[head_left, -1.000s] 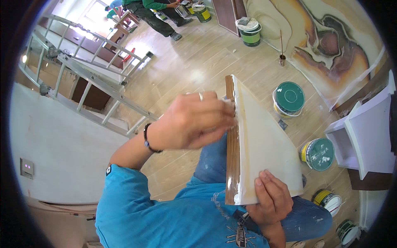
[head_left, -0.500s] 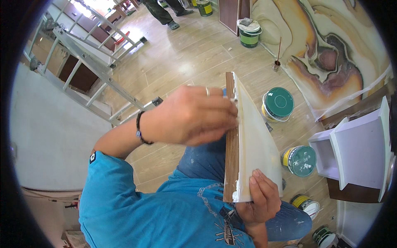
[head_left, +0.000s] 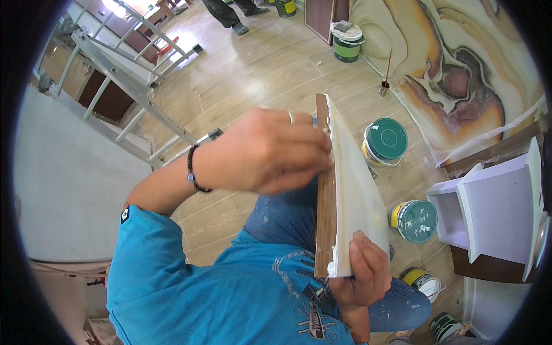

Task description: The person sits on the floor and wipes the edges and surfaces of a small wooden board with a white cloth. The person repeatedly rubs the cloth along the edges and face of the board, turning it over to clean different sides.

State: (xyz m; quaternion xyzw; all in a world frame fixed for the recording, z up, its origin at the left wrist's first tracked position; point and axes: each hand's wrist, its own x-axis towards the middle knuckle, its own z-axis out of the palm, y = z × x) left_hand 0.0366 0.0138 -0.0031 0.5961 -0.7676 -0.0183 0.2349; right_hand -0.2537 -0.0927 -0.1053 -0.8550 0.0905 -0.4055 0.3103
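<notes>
Left hand (head_left: 287, 152) bunching fingers together at board's (head_left: 359, 198) white-streaked long edge, anything pinched hidden from me | right hand (head_left: 365, 264) clamping its near end over the lap (head_left: 282, 215) | even pressure probably serving best | green-lidded buckets (head_left: 387, 140) standing past right edge

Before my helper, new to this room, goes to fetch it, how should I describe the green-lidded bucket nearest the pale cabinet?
At the right of the view, find the pale, open-fronted cabinet. Just left of its open compartment, on the wood-look floor, stands a green-lidded bucket. White splatters mark its lid, whereas the neighbouring bucket higher in the view has a cleaner green top.
</notes>
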